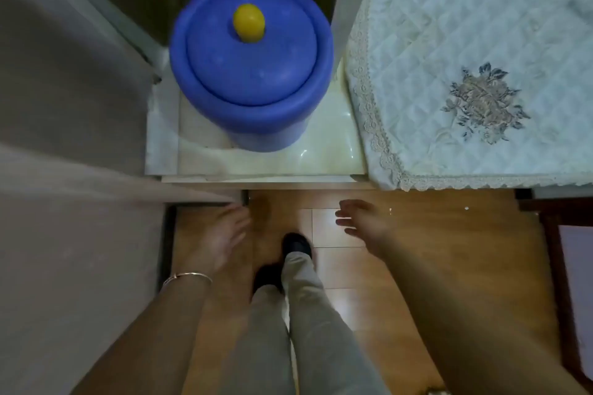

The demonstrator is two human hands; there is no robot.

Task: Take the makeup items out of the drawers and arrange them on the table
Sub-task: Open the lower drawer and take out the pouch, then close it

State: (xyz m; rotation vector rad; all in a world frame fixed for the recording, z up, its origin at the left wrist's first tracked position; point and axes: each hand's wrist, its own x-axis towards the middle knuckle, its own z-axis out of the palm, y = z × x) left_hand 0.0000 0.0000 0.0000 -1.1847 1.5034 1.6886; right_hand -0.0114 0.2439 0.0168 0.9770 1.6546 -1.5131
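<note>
A round blue plastic bin [252, 74] with a yellow knob [249, 22] on its closed lid stands on pale tile, its contents hidden. Both the left hand [221, 234] (a thin bracelet [187, 277] at the wrist) and right hand [362, 221] hang empty, fingers spread, above the wooden floor [449, 234]. No makeup items or drawers can be made out; the frame is blurred. A quilted white cloth [465, 42] covers what seems a table on the right.

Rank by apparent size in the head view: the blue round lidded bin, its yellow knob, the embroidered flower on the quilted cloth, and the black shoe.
1. Blue round lidded plastic bin
2. Grey embroidered flower on the white quilted cloth
3. Black shoe, partly hidden by the trouser leg, so unsure against
4. Yellow knob
</note>
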